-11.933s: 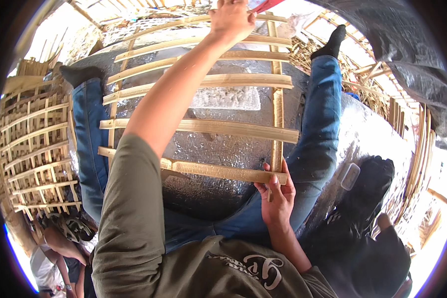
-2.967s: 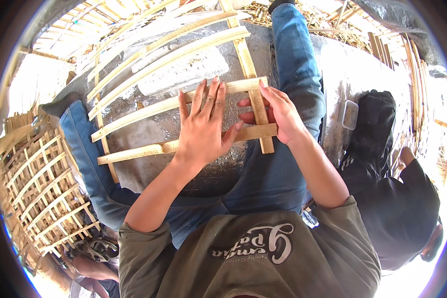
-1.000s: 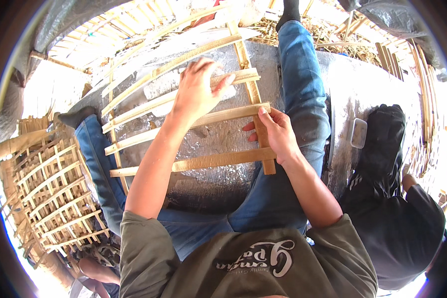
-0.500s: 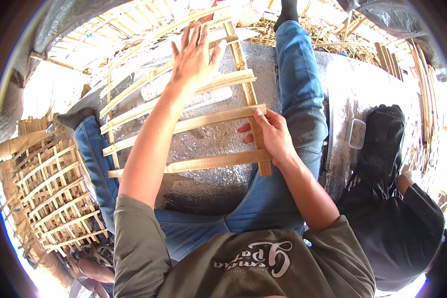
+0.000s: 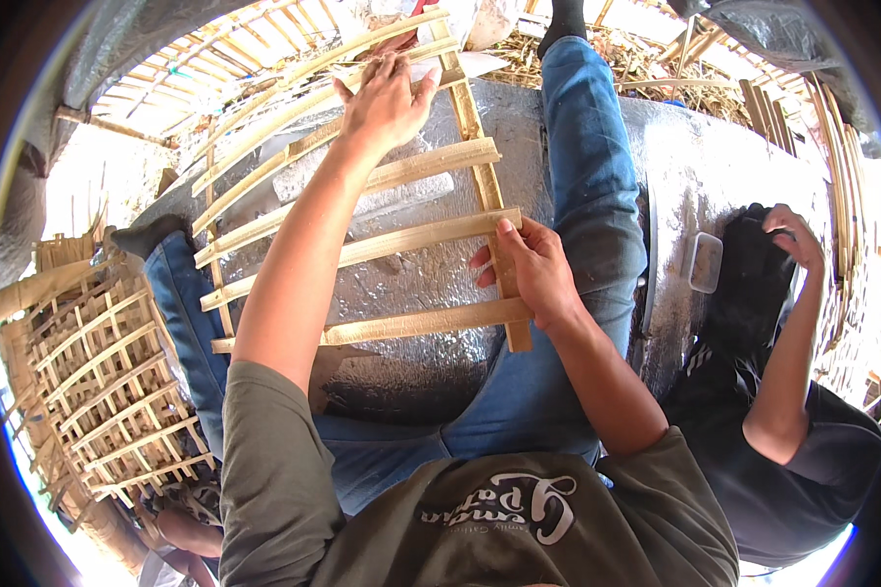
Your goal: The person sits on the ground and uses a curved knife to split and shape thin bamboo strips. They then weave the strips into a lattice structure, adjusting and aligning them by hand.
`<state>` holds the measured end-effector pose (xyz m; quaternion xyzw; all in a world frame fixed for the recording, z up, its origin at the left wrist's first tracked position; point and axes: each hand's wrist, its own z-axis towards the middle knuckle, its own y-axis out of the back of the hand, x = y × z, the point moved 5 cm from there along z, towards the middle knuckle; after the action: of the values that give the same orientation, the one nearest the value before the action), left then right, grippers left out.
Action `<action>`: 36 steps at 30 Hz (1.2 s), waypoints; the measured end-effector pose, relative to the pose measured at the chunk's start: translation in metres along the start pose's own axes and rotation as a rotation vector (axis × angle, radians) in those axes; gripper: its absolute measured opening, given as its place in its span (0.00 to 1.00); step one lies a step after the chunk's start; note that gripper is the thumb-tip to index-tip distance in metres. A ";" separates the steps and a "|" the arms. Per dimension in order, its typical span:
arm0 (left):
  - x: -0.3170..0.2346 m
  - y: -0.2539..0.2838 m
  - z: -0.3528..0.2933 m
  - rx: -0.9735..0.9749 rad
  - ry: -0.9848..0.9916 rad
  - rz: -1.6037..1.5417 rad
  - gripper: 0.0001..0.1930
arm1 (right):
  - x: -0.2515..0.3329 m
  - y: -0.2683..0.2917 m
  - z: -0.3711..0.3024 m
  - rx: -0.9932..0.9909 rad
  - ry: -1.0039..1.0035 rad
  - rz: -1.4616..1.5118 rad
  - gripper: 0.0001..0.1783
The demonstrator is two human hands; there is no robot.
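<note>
A bamboo slat frame (image 5: 416,236) lies across my lap, its several crosswise slats joined to a long strip at each side. My right hand (image 5: 538,264) pinches the right-hand strip where a slat end crosses it, thumb on top and fingers beneath. Farther out, my left hand (image 5: 387,110) is palm down on the far slats, thumb and little finger spread apart. Its middle fingers bend away over a slat, so their tips are partly hidden. My left forearm covers part of the nearer slats.
Silvery sheeting (image 5: 597,382) covers the surface under my legs. To the left leans a woven bamboo lattice (image 5: 117,391). On the right sits a co-worker in black (image 5: 793,470), one hand raised, near a clear plastic container (image 5: 705,262). Plant scraps (image 5: 646,83) lie beyond my right leg.
My left hand has come down from above the far slats onto them, its fingers bending. My right hand keeps its grip. The co-worker's arm has risen into view.
</note>
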<state>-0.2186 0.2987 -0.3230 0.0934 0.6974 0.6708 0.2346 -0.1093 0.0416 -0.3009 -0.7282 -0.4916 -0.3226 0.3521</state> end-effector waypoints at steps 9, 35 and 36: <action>0.009 0.036 0.053 -0.069 -0.052 -0.049 0.18 | -0.001 0.000 0.000 0.013 0.023 -0.009 0.20; 0.007 0.026 0.087 0.186 -0.126 -0.142 0.49 | 0.001 -0.003 -0.004 0.049 0.038 0.031 0.18; 0.002 0.031 0.083 0.176 -0.133 -0.143 0.48 | 0.001 -0.003 -0.004 0.047 0.033 0.040 0.17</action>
<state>-0.1890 0.3761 -0.2924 0.1077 0.7413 0.5809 0.3184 -0.1126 0.0397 -0.2969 -0.7241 -0.4784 -0.3157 0.3837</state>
